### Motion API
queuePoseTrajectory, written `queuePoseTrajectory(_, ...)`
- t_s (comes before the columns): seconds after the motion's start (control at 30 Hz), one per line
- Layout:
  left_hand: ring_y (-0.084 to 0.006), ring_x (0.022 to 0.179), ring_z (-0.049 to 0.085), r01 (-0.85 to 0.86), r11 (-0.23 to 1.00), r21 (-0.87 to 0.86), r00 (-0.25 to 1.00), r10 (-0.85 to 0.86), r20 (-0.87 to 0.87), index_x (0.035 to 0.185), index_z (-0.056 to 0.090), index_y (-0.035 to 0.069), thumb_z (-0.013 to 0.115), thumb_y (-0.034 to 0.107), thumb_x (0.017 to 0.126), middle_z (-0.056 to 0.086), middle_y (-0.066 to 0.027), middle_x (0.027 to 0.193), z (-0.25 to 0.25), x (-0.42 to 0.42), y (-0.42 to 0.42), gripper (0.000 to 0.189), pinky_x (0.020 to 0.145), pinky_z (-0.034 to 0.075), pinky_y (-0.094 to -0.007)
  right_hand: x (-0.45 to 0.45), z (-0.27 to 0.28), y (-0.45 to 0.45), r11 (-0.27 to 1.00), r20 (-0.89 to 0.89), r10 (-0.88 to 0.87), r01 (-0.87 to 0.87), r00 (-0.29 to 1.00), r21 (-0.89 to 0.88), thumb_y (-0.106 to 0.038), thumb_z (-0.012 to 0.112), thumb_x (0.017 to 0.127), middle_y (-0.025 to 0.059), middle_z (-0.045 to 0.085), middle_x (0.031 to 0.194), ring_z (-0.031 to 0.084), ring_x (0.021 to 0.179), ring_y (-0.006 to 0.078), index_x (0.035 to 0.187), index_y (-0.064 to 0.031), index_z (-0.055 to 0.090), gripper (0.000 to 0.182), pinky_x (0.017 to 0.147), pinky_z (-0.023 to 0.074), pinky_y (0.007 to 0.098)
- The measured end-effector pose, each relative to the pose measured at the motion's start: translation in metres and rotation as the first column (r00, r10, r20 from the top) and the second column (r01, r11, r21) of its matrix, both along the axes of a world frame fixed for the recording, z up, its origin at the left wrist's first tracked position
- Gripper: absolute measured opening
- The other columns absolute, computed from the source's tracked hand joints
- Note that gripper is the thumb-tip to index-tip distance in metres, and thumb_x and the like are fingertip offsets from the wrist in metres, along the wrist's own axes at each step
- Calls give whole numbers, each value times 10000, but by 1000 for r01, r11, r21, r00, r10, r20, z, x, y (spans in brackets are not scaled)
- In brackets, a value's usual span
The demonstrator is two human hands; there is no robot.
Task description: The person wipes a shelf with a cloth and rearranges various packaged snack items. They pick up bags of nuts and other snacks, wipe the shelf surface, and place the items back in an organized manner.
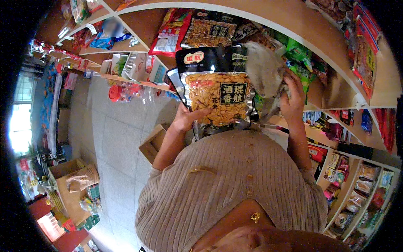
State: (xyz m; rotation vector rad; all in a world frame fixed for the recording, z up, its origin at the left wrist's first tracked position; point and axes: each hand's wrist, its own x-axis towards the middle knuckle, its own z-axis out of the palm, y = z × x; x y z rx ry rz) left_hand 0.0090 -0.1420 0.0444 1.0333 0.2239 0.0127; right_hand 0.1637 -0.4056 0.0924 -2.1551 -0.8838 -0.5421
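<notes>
My left hand (186, 117) grips the lower left edge of a black and silver plastic bag (217, 104), its thumb on the front. Tan nuts, perhaps peanuts, show through the bag's clear window, and the black top bears writing. At least one more bag edge (175, 82) sticks out behind it. On the other side, my right hand (292, 93) holds a crumpled grey cloth (266, 67), which overlaps the bag's upper right corner. The fingertips of that hand are partly hidden by the cloth.
Just beyond the bag, a wooden shelf (148, 19) carries a red snack bag (171, 31), a similar nut bag (209, 30) and green packets (297, 71). An open cardboard box (154, 143) stands on the tiled floor (121, 132) at left. Packaged goods (355, 201) line racks at lower right.
</notes>
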Motion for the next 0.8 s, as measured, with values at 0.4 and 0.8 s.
queuePoseTrajectory(0.4,-198,982,554,64,980,188,992,-82,92,1186,444,-3,632,-2,714,554,-83,1102,-13,17,-3,508,820,466,-345,-35,42,55,934,121,352,-342,928,-102,-44,549,624,116,495,1185,519,983,323,1082,-133,569,467,843,430,392)
queuePoseTrajectory(0.8,-208,919,588,-223,959,173,975,217,53,1136,491,-25,626,8,685,590,-109,1052,-8,-16,27,471,790,476,-342,15,14,-11,987,-286,129,-150,950,-52,-127,675,664,134,554,1055,539,997,281,1026,-103,575,376,859,426,362)
